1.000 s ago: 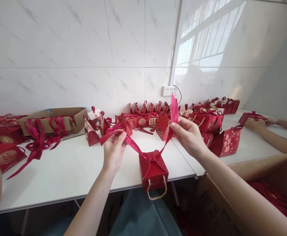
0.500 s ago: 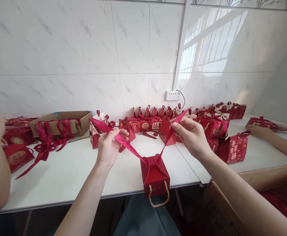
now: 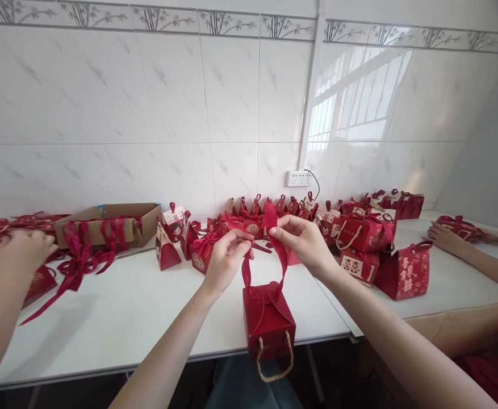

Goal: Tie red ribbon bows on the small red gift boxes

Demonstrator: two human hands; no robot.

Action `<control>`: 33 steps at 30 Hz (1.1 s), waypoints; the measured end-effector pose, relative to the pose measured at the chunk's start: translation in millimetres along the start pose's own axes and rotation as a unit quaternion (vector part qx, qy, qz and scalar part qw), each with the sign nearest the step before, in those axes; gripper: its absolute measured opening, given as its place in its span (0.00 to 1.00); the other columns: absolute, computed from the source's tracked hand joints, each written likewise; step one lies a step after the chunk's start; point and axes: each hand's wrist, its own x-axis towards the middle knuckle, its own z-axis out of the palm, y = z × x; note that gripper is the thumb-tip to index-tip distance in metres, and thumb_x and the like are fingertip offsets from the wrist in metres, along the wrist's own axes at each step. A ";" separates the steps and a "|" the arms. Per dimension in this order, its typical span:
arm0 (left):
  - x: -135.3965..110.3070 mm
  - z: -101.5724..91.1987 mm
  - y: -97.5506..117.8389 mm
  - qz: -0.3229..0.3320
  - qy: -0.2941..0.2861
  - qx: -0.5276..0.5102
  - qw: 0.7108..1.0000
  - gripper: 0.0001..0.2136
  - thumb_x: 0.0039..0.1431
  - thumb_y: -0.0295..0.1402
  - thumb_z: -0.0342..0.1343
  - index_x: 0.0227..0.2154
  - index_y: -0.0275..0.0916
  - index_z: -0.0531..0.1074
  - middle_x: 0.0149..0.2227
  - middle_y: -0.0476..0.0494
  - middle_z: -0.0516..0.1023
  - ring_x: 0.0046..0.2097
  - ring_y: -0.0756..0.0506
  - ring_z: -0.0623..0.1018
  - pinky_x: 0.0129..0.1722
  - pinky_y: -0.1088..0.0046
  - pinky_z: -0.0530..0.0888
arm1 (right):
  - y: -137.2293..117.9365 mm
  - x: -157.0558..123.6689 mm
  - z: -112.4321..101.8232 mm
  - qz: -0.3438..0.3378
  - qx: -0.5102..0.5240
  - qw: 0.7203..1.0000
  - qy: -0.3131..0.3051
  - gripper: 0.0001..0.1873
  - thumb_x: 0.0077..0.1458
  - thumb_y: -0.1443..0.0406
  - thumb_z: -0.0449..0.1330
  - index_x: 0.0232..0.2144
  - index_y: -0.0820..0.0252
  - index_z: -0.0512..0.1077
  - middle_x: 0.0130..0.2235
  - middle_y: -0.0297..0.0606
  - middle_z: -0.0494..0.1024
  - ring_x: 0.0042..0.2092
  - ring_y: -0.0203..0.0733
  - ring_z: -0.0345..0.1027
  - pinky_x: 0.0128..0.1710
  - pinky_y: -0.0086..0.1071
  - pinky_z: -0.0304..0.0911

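At the table's front edge stands a red gift box with a twisted rope handle hanging on my side. A red ribbon comes up out of its folded top in two ends. My left hand pinches one end above the box, slightly to its left. The other end is held between thumb and fingers of my right hand, and its tip sticks up above them. Both hands are close together, with a small gap between them.
A cardboard box draped with red ribbons stands at the left. Finished-looking red boxes line the right and back. Co-workers' hands show at left and right. A power strip is on the wall.
My hands have come closer together, bringing the two ribbon ends nearer each other above the box. The co-worker's hand at left has reached onto the red boxes. The view has tilted up slightly.
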 end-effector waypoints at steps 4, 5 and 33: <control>-1.7 2.6 5.0 0.017 0.012 0.068 0.997 0.08 0.54 0.32 0.54 0.38 0.39 0.69 0.21 0.53 0.67 0.26 0.51 0.70 0.29 0.75 0.68 | 0.5 2.1 -0.5 -0.011 -0.007 1.000 0.009 0.20 0.35 0.53 0.69 0.23 0.61 0.70 0.24 0.32 0.72 0.26 0.32 0.62 0.26 0.27 0.57; -2.6 2.9 6.5 0.020 0.004 0.075 0.997 0.09 0.55 0.32 0.54 0.40 0.39 0.69 0.21 0.53 0.67 0.26 0.51 0.71 0.30 0.74 0.68 | 0.5 2.6 -1.1 -0.016 -0.007 1.000 0.009 0.20 0.36 0.53 0.69 0.24 0.61 0.70 0.24 0.32 0.72 0.26 0.32 0.61 0.26 0.27 0.57; -7.0 29.1 23.1 0.057 0.000 0.023 0.998 0.07 0.53 0.35 0.58 0.36 0.41 0.72 0.20 0.52 0.71 0.24 0.52 0.72 0.27 0.76 0.71 | -15.8 -4.5 8.6 -0.053 -0.028 0.998 0.013 0.23 0.34 0.55 0.71 0.28 0.58 0.65 0.27 0.30 0.70 0.27 0.34 0.65 0.25 0.29 0.62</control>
